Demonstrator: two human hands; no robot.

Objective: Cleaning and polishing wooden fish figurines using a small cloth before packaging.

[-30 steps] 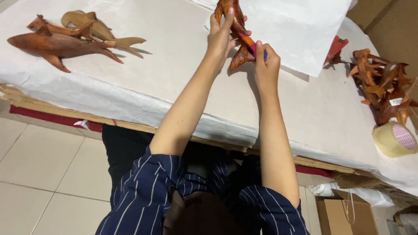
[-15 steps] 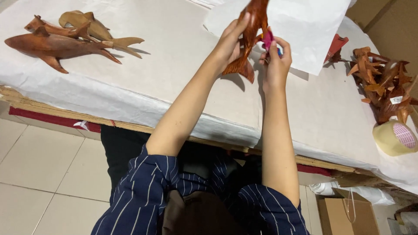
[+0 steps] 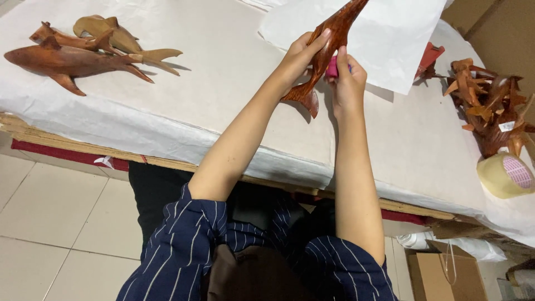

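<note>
— What have I got in my hands right now?

— My left hand (image 3: pixel 298 58) is clamped around a reddish-brown wooden fish carving (image 3: pixel 329 42), held tilted above the worktop (image 3: pixel 223 111), tail fin down near the paper covering and head up toward the top edge of view. My right hand (image 3: pixel 348 83) is closed on a small pink object (image 3: pixel 332 68), pressed against the carving's side.

— What's around it?

— A loose white paper sheet (image 3: pixel 390 33) lies just behind the carving. Far left, three more wooden fish (image 3: pixel 83 50) lie together on the worktop, well apart from my hands. At right sits a pile of small carved pieces (image 3: pixel 490 106), with a roll of clear tape (image 3: pixel 504 175) near the worktop's edge.
</note>
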